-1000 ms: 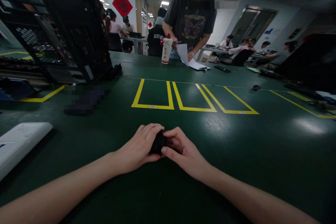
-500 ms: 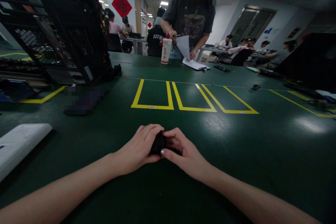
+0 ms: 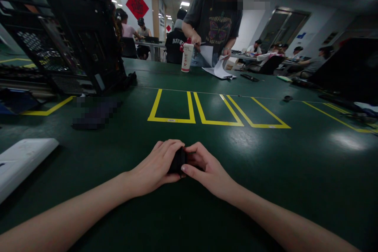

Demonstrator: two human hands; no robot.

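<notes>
A small black object (image 3: 178, 161) is between my two hands, low in the middle of the head view, over the green table (image 3: 118, 212). My left hand (image 3: 156, 167) is wrapped round its left side, fingers over the top and thumb below. From the right, my right hand (image 3: 208, 171) pinches its edge with fingertips and thumb. Much of the object is hidden by my fingers, so what it is cannot be made out. Beyond the hands, yellow tape outlines (image 3: 171, 120) lie on the table.
At the left stand a black open computer case (image 3: 85, 47), a dark flat item (image 3: 96, 116) and a white box (image 3: 26, 161). Across the table a person (image 3: 217, 19) handles papers (image 3: 218, 70) beside a white cup (image 3: 187, 57). A dark screen (image 3: 351, 75) is at the right.
My right thumb and fingers have shifted very slightly up on the black object; my left hand has stayed put. Across the table, the person has turned the papers.
</notes>
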